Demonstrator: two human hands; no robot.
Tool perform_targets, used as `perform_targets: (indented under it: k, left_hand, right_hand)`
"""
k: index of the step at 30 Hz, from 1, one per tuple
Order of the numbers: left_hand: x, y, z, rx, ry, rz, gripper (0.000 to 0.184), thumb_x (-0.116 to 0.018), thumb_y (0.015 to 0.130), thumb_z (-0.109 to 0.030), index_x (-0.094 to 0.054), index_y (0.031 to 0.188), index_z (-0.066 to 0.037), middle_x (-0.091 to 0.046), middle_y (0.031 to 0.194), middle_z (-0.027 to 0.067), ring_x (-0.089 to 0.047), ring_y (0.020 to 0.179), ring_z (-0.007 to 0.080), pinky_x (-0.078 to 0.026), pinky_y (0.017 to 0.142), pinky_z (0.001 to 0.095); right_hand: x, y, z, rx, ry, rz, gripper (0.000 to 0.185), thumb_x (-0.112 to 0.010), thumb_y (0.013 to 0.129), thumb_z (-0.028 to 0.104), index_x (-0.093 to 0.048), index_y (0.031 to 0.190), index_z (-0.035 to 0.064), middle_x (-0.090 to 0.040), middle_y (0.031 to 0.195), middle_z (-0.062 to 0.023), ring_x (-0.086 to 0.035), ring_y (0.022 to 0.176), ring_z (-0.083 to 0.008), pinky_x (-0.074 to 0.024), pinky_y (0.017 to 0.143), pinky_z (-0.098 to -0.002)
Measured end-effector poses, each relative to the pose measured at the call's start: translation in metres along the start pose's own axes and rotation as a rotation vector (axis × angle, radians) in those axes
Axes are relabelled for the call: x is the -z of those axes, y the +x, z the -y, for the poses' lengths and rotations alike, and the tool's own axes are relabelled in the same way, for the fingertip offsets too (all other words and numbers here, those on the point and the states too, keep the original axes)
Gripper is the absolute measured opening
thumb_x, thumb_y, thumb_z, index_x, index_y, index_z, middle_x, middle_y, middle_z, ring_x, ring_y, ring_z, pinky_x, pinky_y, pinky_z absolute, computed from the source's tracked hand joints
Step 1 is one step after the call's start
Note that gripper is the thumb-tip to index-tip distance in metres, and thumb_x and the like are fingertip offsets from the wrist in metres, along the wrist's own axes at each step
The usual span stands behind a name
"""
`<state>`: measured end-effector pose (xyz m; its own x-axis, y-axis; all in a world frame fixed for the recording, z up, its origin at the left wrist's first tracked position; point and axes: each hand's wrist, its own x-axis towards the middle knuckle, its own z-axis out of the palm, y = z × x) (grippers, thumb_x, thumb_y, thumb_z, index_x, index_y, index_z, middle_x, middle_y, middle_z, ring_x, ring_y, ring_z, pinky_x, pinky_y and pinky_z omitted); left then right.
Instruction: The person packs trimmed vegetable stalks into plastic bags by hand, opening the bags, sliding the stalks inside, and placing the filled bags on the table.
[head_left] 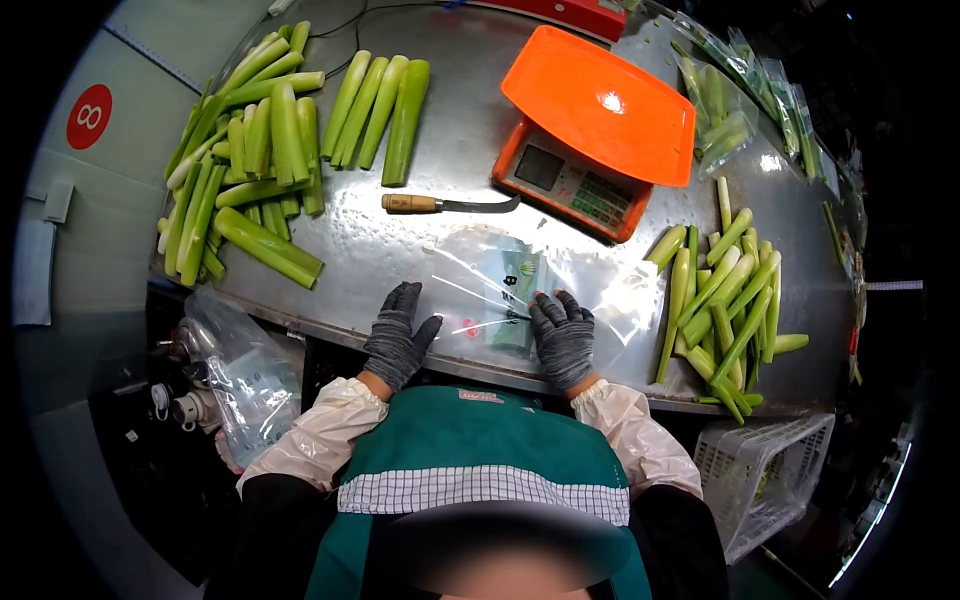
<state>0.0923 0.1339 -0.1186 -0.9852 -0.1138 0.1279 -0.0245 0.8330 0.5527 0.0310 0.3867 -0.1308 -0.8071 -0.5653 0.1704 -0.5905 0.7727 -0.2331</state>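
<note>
A clear plastic bag [465, 290] with a green printed panel lies flat on the metal table in front of me. My right hand [563, 338], in a grey knit glove, rests on its right part, fingers stretched out over the print. My left hand [400, 338], gloved the same way, lies at the table's front edge beside the bag's left side, thumb and fingers apart. Beyond the bag is a wooden-handled knife [450, 204] with a curved blade. Several thick green stalks [385, 115] stand in a row behind the knife.
A scale with an orange tray [600, 105] stands at the back right. Stalks are heaped in a left pile [250, 160] and a right pile [730, 310]. Filled bags [720, 110] lie at the far right. Below the table are loose plastic bags [250, 390] and a white crate [765, 480].
</note>
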Motion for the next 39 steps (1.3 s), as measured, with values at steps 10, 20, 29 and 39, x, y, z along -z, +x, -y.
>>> perform_targets:
  k: [10, 20, 29, 39]
  left_hand:
    - [-0.008, 0.045, -0.006, 0.05, -0.025, -0.005, 0.03, -0.062, 0.077, -0.018, -0.057, 0.1, 0.0, -0.06, 0.088, 0.0079, -0.053, 0.075, 0.0141, -0.044, 0.068, 0.0267]
    - [0.033, 0.067, -0.03, 0.604, -0.997, 0.413, 0.013, -0.061, 0.077, -0.01, -0.06, 0.078, 0.002, -0.058, 0.065, 0.0077, -0.052, 0.049, 0.0126, -0.044, 0.048, 0.0244]
    - [0.083, 0.071, -0.078, 0.501, -0.894, 0.352, 0.02, -0.068, 0.07, -0.014, -0.054, 0.065, 0.0, -0.051, 0.052, 0.0047, -0.047, 0.042, 0.0092, -0.038, 0.04, 0.024]
    - [0.084, 0.051, -0.052, 0.47, -1.277, 0.425, 0.024, -0.059, 0.08, -0.019, -0.06, 0.09, 0.003, -0.062, 0.082, 0.0115, -0.06, 0.073, 0.0153, -0.048, 0.068, 0.0255]
  right_hand:
    - [-0.002, 0.001, -0.005, -0.004, 0.293, -0.239, 0.027, -0.061, 0.066, 0.007, -0.061, 0.093, 0.0106, -0.059, 0.102, -0.0046, -0.054, 0.092, -0.0271, -0.0419, 0.077, -0.0384]
    - [0.034, 0.008, 0.02, -0.099, 0.418, -0.242, 0.03, -0.061, 0.071, 0.009, -0.056, 0.101, 0.0054, -0.058, 0.099, -0.0117, -0.054, 0.09, -0.0299, -0.0423, 0.078, -0.038]
    - [0.12, 0.063, 0.066, -0.148, 0.72, -0.066, 0.023, -0.063, 0.074, 0.025, -0.056, 0.077, 0.0025, -0.054, 0.07, -0.0115, -0.054, 0.059, -0.0243, -0.0435, 0.053, -0.0321]
    - [0.118, 0.094, 0.078, -0.104, 0.729, 0.17, 0.029, -0.049, 0.083, 0.028, -0.055, 0.077, 0.0003, -0.053, 0.067, -0.0173, -0.054, 0.064, -0.0327, -0.0433, 0.06, -0.0381]
